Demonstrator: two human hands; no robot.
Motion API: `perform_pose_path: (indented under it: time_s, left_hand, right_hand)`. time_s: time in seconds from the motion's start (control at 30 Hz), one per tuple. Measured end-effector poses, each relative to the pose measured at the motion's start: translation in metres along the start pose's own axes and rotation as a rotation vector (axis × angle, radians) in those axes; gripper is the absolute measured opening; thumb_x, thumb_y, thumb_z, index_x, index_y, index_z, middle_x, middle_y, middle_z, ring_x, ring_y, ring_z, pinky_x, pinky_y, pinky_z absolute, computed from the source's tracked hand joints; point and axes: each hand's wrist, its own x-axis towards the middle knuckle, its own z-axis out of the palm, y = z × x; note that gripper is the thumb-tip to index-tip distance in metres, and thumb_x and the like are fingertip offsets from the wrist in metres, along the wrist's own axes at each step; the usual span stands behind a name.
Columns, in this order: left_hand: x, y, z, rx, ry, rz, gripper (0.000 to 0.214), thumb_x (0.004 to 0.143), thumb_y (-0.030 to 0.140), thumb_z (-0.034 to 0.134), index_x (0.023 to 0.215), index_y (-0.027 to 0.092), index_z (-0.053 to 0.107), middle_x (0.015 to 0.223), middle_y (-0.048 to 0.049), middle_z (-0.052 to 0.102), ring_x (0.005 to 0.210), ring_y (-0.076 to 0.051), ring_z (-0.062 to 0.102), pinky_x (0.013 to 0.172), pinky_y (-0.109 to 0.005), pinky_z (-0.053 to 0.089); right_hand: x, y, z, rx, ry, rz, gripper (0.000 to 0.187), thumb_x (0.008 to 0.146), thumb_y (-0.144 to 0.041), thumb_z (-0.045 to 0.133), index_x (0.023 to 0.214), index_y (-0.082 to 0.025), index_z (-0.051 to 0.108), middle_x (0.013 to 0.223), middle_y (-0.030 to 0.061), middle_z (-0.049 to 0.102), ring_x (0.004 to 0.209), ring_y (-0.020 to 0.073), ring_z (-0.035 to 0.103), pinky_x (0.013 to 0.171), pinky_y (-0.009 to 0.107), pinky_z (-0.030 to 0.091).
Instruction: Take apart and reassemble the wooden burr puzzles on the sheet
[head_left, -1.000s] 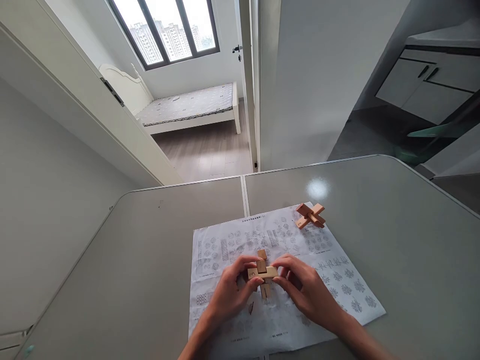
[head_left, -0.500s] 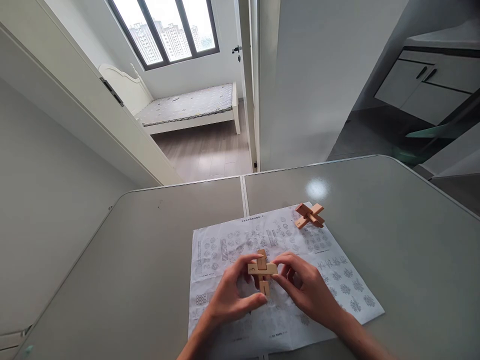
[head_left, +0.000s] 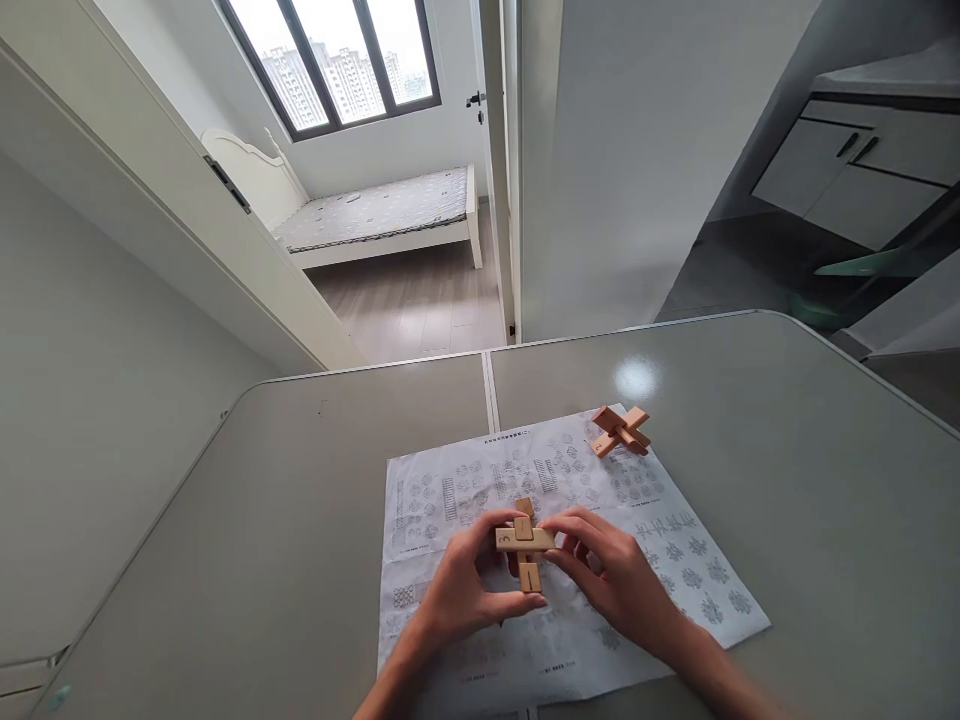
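Two bare hands, both clamped on one pale wooden cross, with this cross between them and over the near half of a printed sheet; not possible to tell if lifted or resting on the paper. On one side, the left hand: thumb at the near end of the cross, forefinger at its far part, with a wide space between these two and the wood inside this space. Other fingers of this hand partly hidden. On the opposite side, the right hand: thumb and forefinger close together, pinched on the right end of the crosswise bar, with the palm to the right of the wood. On the left end of the bar, a dark number 3; over its middle, a short block; nearer to the body, a lower block with one dark stroke, just beside the left thumb. Beyond the right hand, a second wooden cross, more reddish, at the far right corner of the sheet, well apart from both hands. Under the sheet, a greyish table; farther, through a doorway, a white bed below a window.
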Motion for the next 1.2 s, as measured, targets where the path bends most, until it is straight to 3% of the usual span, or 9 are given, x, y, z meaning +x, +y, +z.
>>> perform_pose_path:
  time_s: [0.5, 1.0, 1.2]
  left_hand:
    - [-0.001, 0.008, 0.003, 0.125, 0.036, -0.007, 0.067, 0.067, 0.041, 0.094, 0.123, 0.021, 0.063, 0.103, -0.0057, 0.075, 0.088, -0.021, 0.071, 0.078, -0.028, 0.060]
    - [0.000, 0.012, 0.004, 0.181, 0.052, 0.001, 0.066, 0.064, 0.033, 0.095, 0.122, 0.023, 0.064, 0.102, -0.0037, 0.075, 0.087, -0.020, 0.070, 0.078, -0.027, 0.058]
    - [-0.001, 0.010, 0.005, 0.038, 0.056, -0.002, 0.067, 0.067, 0.037, 0.093, 0.124, 0.021, 0.063, 0.105, -0.0071, 0.075, 0.090, -0.021, 0.071, 0.079, -0.028, 0.060]
  right_hand:
    - [-0.001, -0.001, 0.000, -0.195, 0.008, -0.134, 0.023, 0.108, -0.018, 0.047, 0.127, -0.027, 0.055, 0.104, 0.0067, 0.071, 0.070, 0.0160, 0.069, 0.063, 0.027, 0.054]
    - [-0.002, -0.001, -0.001, -0.087, -0.006, -0.077, 0.019, 0.106, -0.020, 0.052, 0.123, -0.026, 0.058, 0.103, 0.0061, 0.071, 0.066, 0.0160, 0.067, 0.064, 0.030, 0.056]
    - [-0.002, -0.001, 0.000, -0.045, -0.006, -0.021, 0.020, 0.106, -0.025, 0.053, 0.126, -0.028, 0.058, 0.108, 0.0069, 0.070, 0.068, 0.0157, 0.068, 0.060, 0.028, 0.057]
